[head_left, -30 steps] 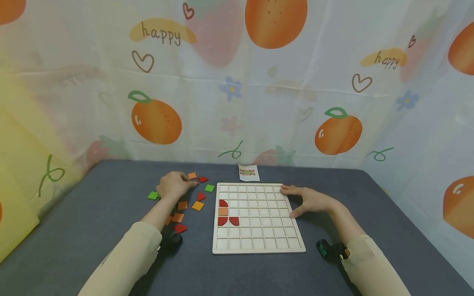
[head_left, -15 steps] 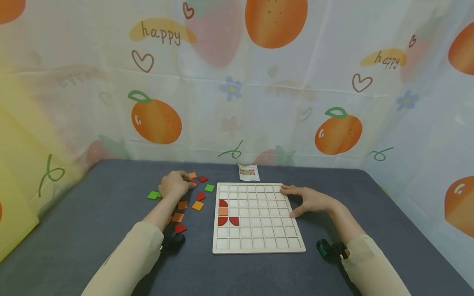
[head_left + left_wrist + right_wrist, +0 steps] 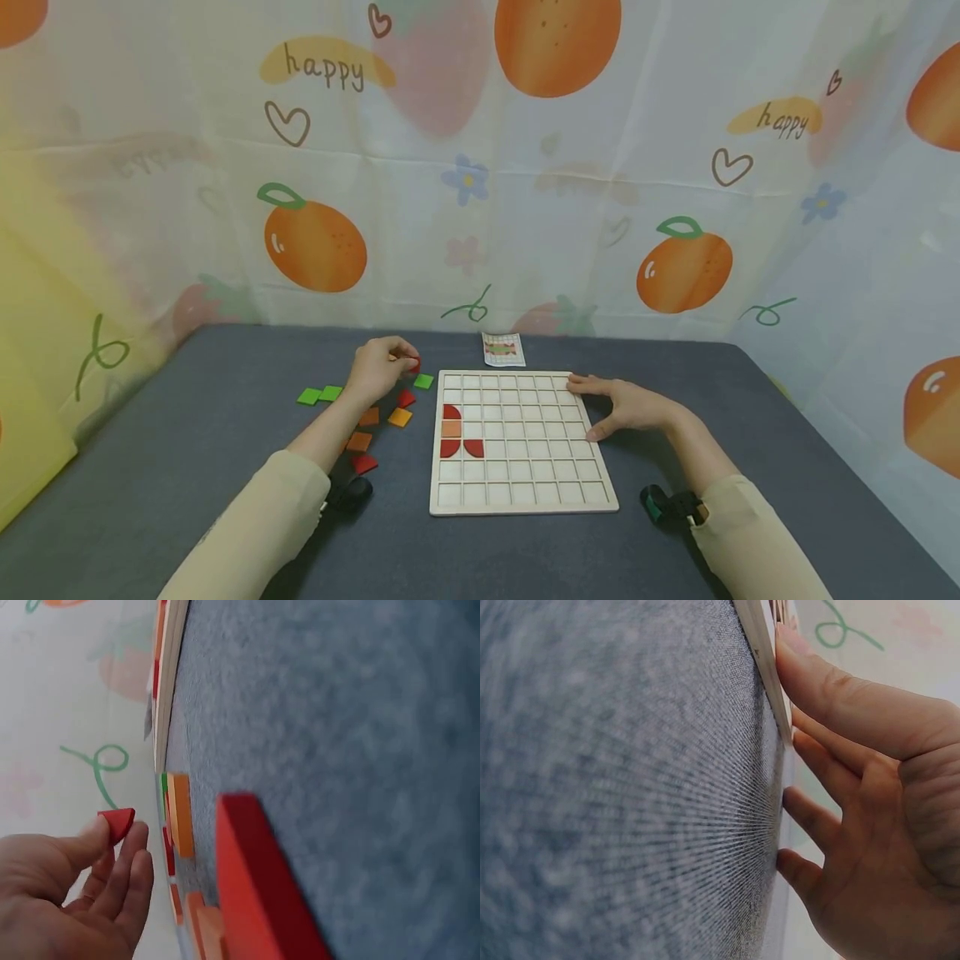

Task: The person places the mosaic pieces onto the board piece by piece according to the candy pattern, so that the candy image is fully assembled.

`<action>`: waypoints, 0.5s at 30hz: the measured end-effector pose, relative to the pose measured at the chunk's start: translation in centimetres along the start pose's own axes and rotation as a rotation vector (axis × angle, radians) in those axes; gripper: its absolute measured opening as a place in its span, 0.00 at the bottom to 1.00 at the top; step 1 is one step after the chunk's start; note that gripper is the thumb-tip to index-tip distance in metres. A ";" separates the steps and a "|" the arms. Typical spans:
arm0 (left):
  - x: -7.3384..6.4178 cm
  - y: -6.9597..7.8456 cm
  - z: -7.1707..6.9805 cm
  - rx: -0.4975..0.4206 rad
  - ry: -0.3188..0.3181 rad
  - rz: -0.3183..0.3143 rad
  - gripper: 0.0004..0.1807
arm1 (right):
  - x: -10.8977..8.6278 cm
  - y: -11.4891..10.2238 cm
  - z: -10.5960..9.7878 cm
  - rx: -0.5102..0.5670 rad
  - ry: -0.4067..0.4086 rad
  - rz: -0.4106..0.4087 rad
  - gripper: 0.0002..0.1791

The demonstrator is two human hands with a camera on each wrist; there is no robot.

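Note:
My left hand pinches a red quarter-circle tile between thumb and fingers, above the far end of the loose tiles. To its right lies a white grid board. In the board's left columns sit a few red quarter-circle tiles and one orange square tile. My right hand rests at the board's right edge, its thumb and fingers spread along the rim. In the right wrist view, the thumb lies on the edge of the board and other fingertips touch the tabletop.
Loose tiles lie left of the board: green tiles, a yellow-orange tile, orange tiles and red tiles. A small printed pattern card lies behind the board. A patterned curtain hangs behind the table.
My left hand has moved right and slightly away, with a red tile now seen pinched in its fingers. A green tile behind the hand is uncovered. The right hand stays at the board.

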State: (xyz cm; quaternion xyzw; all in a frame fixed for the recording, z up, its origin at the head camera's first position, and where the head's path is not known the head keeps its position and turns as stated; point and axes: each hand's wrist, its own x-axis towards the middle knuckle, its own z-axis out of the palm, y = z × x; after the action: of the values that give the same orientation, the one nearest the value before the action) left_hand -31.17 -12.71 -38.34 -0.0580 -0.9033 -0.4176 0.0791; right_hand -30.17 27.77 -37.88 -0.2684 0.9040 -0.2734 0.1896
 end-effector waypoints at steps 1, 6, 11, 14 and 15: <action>0.0 0.3 0.1 -0.016 -0.024 0.014 0.07 | 0.0 0.0 0.0 -0.001 0.001 0.001 0.52; -0.2 1.2 1.0 -0.071 -0.123 0.050 0.08 | 0.0 0.0 0.0 -0.004 0.003 0.005 0.52; -0.3 1.9 2.0 -0.157 -0.209 0.068 0.09 | 0.0 0.0 -0.1 0.000 -0.001 0.009 0.52; -0.4 2.3 2.5 -0.168 -0.210 0.074 0.10 | 0.0 0.0 -0.1 0.001 -0.002 0.006 0.52; -0.5 2.4 2.7 -0.166 -0.205 0.069 0.10 | 0.0 0.0 -0.1 0.001 -0.001 0.007 0.52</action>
State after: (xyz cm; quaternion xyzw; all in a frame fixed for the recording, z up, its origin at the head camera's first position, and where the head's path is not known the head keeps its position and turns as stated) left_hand -30.55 -9.13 -38.31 -0.1379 -0.8665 -0.4797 -0.0043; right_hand -30.22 27.77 -37.83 -0.2654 0.9047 -0.2730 0.1912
